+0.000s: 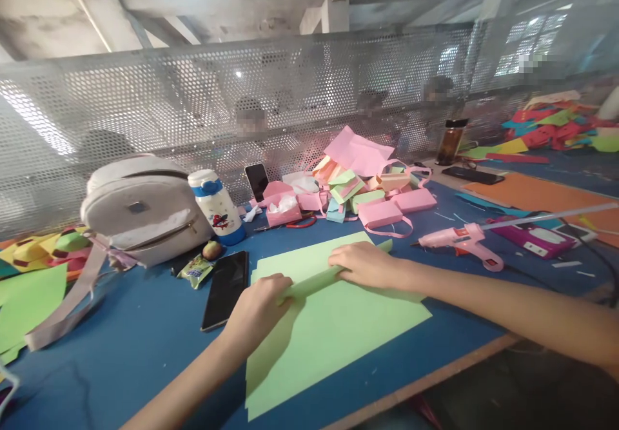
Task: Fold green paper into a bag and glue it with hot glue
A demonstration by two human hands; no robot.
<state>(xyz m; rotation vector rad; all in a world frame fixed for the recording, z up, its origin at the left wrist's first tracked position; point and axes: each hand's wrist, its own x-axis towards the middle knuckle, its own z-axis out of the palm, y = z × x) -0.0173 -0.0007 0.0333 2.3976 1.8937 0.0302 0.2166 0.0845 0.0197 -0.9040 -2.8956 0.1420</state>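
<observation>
A stack of light green paper (333, 327) lies flat on the blue table in front of me. Across it runs a narrow strip of the same green paper, rolled or folded over (314, 283). My left hand (264, 298) is closed round the strip's left end. Further along, my right hand (360, 263) grips the strip near its right end, which sticks out past the fingers. Both hands rest low over the stack. My fingers hide part of the strip, so I cannot tell how many layers it has.
Left of the paper lie a black phone (225, 290), a snack packet (196, 271), a water bottle (217, 207) and a white backpack (145, 207). Behind are pink and green paper boxes (382, 214) and scissors (302, 222). A pink glue gun (459, 242) lies right, near a purple box (534, 236).
</observation>
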